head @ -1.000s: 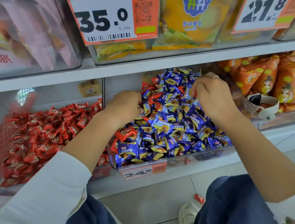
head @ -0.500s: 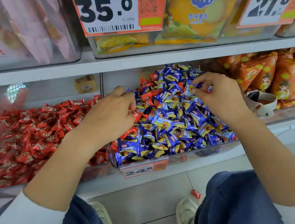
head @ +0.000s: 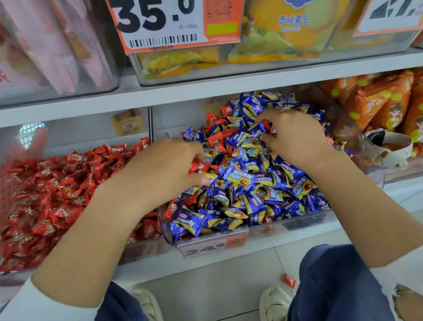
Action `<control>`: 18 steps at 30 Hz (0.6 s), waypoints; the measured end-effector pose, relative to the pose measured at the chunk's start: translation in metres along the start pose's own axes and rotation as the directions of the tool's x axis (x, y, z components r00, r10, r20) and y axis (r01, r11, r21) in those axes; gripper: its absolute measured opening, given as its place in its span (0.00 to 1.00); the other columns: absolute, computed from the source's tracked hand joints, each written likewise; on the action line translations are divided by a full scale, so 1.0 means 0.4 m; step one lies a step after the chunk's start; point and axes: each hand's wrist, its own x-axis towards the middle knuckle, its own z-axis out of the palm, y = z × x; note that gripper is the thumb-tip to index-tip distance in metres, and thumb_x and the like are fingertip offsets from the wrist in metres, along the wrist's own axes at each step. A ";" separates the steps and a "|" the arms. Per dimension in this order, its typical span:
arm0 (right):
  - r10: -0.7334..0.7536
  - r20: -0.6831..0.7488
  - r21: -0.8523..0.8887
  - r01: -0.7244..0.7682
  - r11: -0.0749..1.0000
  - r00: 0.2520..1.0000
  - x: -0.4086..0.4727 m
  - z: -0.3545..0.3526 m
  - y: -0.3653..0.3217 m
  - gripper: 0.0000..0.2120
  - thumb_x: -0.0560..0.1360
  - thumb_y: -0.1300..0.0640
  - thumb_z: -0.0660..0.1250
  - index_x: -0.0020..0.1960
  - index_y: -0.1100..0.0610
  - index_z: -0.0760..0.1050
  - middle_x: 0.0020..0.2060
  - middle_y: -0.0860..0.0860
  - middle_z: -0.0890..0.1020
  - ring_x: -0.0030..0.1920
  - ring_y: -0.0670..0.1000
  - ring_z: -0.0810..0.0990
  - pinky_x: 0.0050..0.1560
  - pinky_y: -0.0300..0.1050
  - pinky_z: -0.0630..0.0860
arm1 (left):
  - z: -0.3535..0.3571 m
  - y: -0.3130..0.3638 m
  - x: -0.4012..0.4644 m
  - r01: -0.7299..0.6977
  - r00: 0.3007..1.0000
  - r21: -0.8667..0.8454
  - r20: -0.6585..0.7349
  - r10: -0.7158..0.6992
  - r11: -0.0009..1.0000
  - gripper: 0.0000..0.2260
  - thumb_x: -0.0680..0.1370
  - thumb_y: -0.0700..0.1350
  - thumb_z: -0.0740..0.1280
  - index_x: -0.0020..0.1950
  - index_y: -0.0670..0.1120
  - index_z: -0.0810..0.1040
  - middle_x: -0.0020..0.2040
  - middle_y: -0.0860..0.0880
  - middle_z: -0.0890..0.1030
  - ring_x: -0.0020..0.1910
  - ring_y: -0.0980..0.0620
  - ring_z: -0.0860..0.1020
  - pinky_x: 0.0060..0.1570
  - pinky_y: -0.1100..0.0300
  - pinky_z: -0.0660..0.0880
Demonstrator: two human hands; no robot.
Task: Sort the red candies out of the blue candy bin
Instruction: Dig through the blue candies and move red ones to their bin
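Both my hands dig in the blue bin (head: 248,229): left hand (head: 167,169) pinches a red candy (head: 197,167) at its left side, right hand (head: 293,138) grips wrappers deeper in. Next: carry reds left of it.

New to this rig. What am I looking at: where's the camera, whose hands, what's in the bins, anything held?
No machine here: a person's two bare hands, filmed by one camera worn on their head, looking down at shop shelves. The clear plastic bin of blue-wrapped candies still has red-wrapped candies mixed in. The neighbouring bin of red candies sits to its left. The left hand grips red candies in its curled fingers. The right hand pinches at the pile; which wrapper it has is unclear. One red candy lies on the floor.
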 end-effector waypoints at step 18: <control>0.129 -0.248 0.294 -0.052 0.954 0.960 -0.019 -0.045 0.035 0.10 0.78 0.58 0.61 0.54 0.56 0.81 0.49 0.57 0.80 0.50 0.59 0.77 0.46 0.49 0.73 | 0.025 0.005 0.080 -0.016 0.999 0.162 0.052 0.008 0.987 0.21 0.77 0.48 0.67 0.69 0.54 0.70 0.60 0.47 0.77 0.59 0.46 0.74 0.50 0.52 0.73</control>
